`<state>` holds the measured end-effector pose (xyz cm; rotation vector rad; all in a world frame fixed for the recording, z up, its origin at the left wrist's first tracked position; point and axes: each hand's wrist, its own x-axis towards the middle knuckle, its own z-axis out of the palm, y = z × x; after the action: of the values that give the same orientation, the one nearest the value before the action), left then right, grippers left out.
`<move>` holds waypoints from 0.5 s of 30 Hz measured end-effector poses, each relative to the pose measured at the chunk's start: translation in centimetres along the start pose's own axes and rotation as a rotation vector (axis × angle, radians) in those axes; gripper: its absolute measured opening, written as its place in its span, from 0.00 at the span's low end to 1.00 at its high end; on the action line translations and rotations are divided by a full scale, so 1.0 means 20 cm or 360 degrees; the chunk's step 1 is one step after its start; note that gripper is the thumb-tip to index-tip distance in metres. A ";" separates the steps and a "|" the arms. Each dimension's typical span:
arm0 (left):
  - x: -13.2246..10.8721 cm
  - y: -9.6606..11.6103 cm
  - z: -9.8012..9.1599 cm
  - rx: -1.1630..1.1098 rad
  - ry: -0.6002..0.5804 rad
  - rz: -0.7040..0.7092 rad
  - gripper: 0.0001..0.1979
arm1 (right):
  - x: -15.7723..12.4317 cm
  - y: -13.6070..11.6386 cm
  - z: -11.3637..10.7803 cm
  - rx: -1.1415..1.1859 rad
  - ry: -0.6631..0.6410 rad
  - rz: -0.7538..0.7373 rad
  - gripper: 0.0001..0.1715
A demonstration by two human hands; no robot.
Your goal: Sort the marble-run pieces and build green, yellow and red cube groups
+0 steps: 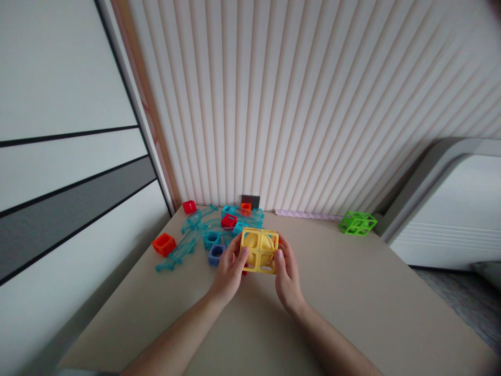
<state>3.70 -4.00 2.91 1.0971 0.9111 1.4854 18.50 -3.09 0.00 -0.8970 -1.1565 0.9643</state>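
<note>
Both my hands hold a yellow open-framed toy block (pixel 260 250) up above the table. It has several square windows, with rounded yellow shapes showing through the upper ones. My left hand (pixel 230 267) is closed on its left side, thumb on the front face. On the right side, my right hand (pixel 288 274) grips it, thumb also in front. A bit of red shows just under the block's lower left edge; what it belongs to is hidden. Just left of my left hand is a blue block with a round hole (pixel 216 255).
Teal clear track pieces (pixel 183 249) lie at the left, among a teal block (pixel 212 239), red blocks (pixel 229 221) (pixel 190 207) and orange blocks (pixel 164 244) (pixel 246 209). A dark block (pixel 250 201) stands against the ribbed wall. A green framed block (pixel 357 223) sits at the far right.
</note>
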 end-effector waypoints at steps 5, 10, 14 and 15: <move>0.01 -0.02 -0.01 0.0025 0.0043 0.0041 0.27 | 0.00 0.00 0.00 -0.0026 -0.0013 0.0040 0.30; 0.01 -0.04 -0.02 0.0017 0.0074 0.0039 0.26 | 0.01 0.02 0.00 -0.0146 -0.0024 0.0010 0.30; 0.01 -0.05 -0.03 -0.0022 0.0034 0.0011 0.26 | 0.01 0.03 -0.01 -0.0118 -0.0052 0.0032 0.33; 0.01 -0.05 -0.03 -0.0032 0.0025 0.0013 0.26 | 0.01 0.03 -0.01 -0.0114 -0.0062 0.0038 0.33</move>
<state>3.45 -3.73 1.90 1.0766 0.9018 1.5087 18.63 -2.73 -0.45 -0.9547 -1.2223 0.9687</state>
